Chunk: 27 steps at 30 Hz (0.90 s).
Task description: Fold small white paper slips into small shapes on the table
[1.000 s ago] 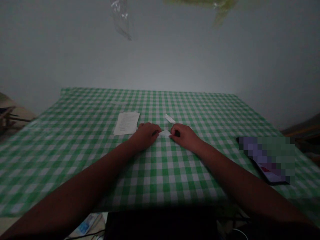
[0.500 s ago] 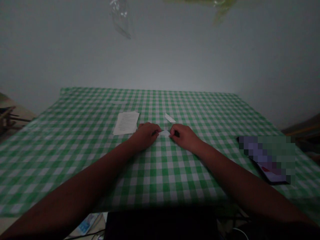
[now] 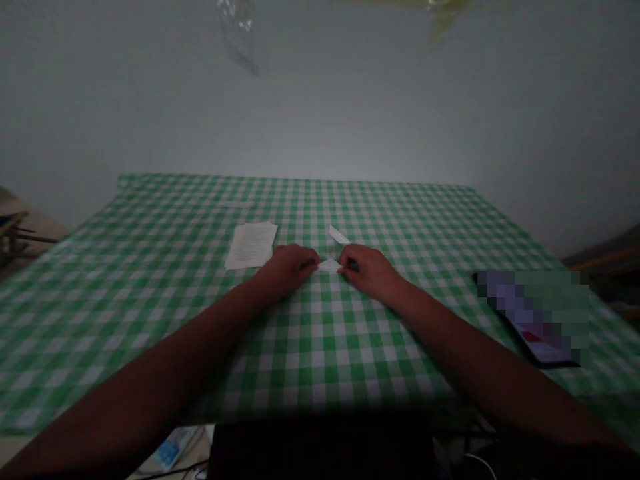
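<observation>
Between my hands, over the middle of the table, is a small folded piece of white paper (image 3: 329, 265). My left hand (image 3: 290, 266) pinches its left end between thumb and fingers. Its right end is in the pinch of my right hand (image 3: 367, 267). Just beyond my right hand lies a narrow folded paper strip (image 3: 339, 235) with printed lines. A stack of printed paper sheets (image 3: 251, 245) rests beside my left hand, on the far left of it.
A green and white checked cloth (image 3: 320, 347) covers the table. At the right lies a tablet or phone (image 3: 535, 327), its screen partly blurred out. A pale wall (image 3: 320, 100) rises behind the table's far edge.
Both hands keep their pinch on the paper, which now shows a slightly taller, pointed shape. Otherwise the view has only shifted a little.
</observation>
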Motion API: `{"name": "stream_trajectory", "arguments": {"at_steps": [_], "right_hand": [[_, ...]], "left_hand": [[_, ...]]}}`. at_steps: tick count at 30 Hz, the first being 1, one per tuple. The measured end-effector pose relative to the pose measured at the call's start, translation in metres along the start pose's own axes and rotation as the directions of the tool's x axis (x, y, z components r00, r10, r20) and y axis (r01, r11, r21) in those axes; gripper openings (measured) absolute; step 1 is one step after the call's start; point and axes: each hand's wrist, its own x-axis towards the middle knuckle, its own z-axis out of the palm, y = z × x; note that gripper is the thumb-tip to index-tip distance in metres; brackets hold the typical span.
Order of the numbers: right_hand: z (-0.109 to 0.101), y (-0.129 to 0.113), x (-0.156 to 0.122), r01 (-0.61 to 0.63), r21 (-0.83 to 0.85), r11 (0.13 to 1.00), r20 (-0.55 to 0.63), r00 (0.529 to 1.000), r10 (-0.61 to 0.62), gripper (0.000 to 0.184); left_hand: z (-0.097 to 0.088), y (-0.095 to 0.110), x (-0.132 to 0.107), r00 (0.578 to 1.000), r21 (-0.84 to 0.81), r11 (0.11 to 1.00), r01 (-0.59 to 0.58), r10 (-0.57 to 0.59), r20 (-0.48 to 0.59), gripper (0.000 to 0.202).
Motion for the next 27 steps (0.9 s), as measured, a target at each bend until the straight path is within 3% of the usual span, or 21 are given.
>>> {"name": "stream_trajectory", "arguments": {"at_steps": [15,19,22,27], "right_hand": [[0.004,0.000,0.001,0.072,0.009,0.997,-0.065,0.995,-0.072,0.015],[0.009,0.004,0.001,0.054,0.021,0.998,-0.056,0.997,-0.052,0.012],[0.011,0.008,0.001,0.060,-0.020,0.998,-0.038,0.997,-0.061,0.010],[0.005,0.003,0.000,0.066,-0.195,0.979,0.019,0.998,-0.063,0.016]], "left_hand": [[0.006,0.006,0.000,0.995,0.105,0.989,0.101,-0.102,0.000,0.028],[0.007,0.008,-0.001,0.991,0.075,0.989,0.127,-0.124,-0.045,0.025],[0.006,0.010,-0.001,0.997,0.074,0.995,0.060,-0.055,-0.060,0.030],[0.004,0.014,0.000,0.985,0.095,0.983,-0.154,0.146,0.090,0.048]]}}
